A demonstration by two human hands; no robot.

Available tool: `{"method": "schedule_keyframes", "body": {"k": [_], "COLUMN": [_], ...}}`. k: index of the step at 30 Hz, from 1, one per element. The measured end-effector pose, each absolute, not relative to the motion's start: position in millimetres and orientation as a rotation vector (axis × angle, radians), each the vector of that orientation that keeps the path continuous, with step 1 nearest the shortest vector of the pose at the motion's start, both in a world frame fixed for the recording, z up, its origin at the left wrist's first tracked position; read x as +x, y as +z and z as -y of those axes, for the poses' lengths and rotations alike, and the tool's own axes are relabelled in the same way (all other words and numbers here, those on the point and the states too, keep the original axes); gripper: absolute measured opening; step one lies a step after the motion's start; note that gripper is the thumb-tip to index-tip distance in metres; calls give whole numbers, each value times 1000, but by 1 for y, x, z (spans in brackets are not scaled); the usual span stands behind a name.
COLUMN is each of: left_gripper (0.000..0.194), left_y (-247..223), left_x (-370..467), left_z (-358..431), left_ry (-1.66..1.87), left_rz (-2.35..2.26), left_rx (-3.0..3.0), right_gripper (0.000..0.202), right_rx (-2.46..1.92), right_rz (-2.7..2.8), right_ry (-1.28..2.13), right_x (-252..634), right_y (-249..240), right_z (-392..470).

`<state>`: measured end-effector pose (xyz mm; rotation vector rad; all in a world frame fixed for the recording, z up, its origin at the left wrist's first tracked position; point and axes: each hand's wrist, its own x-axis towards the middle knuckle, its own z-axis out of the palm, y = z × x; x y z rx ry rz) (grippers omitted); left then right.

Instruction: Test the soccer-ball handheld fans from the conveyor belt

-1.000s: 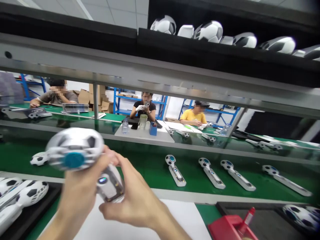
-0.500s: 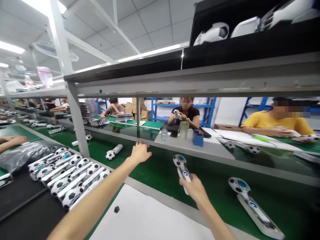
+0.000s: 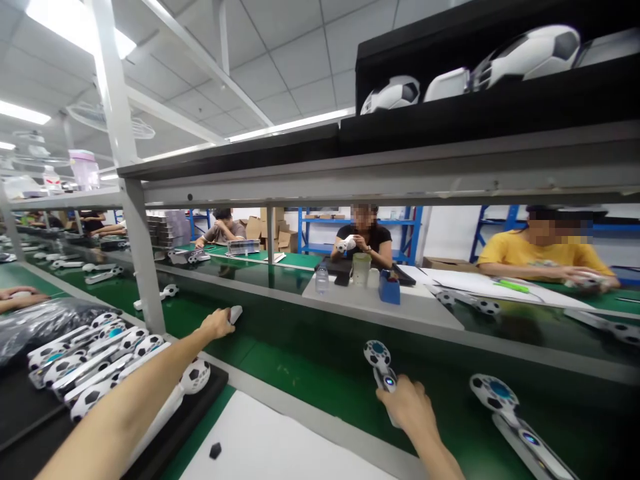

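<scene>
My left hand (image 3: 216, 325) is stretched out over the green belt, its fingers closed around a soccer-patterned handheld device; only the device's pale end (image 3: 235, 313) sticks out past the fingers. Another such device (image 3: 385, 375), with a black-and-white ball-like head and a slim white handle, is in my right hand (image 3: 407, 403), low over the belt. My fingers wrap its handle, and its head points away from me. Further right, a similar device (image 3: 520, 427) lies on the belt, apart from my right hand.
Rows of like devices (image 3: 95, 360) lie on a black tray at the left, beside a clear plastic bag (image 3: 45, 327). A white sheet (image 3: 270, 440) with a small black pentagon (image 3: 215, 451) is in front. A shelf beam (image 3: 300, 183) and post (image 3: 143, 260) cross the view. Co-workers sit opposite.
My left hand has moved left and closed on the device lying on the belt. My right hand still grips its device, now slightly lower in view. The view has shifted a little.
</scene>
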<state>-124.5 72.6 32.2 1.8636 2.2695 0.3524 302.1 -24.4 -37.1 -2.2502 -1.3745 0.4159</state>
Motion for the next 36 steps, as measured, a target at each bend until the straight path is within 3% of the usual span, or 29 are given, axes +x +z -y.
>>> {"method": "schedule_keyframes", "body": {"k": [5, 14, 19, 25, 28, 31, 34, 36], "left_gripper": [27, 25, 22, 22, 24, 44, 83, 92], "left_y": [78, 161, 161, 141, 131, 123, 118, 117], "left_x": [-79, 10, 22, 31, 37, 43, 50, 53], "left_z": [-54, 45, 70, 96, 108, 115, 121, 125], "left_ry": [658, 1024, 1274, 1622, 1726, 1666, 1509, 1416], "left_rz": [-1906, -914, -734, -532, -424, -366, -309, -284], "left_rx": [1919, 1756, 1606, 1356, 1176, 1186, 1294, 1340], "right_gripper": [54, 45, 40, 50, 54, 52, 48, 52], "right_rx": [-2038, -1046, -1072, -1066, -1000, -1012, -955, -846], "right_rz": [1424, 1921, 2073, 2195, 2172, 2068, 1873, 1697], "right_ry": [420, 913, 550, -120, -198, 58, 734, 1161], "right_x": [288, 232, 227, 228, 230, 228, 218, 208], "right_y": [2, 95, 120, 102, 94, 94, 98, 98], "right_z": [36, 119, 151, 145, 138, 137, 144, 150]}}
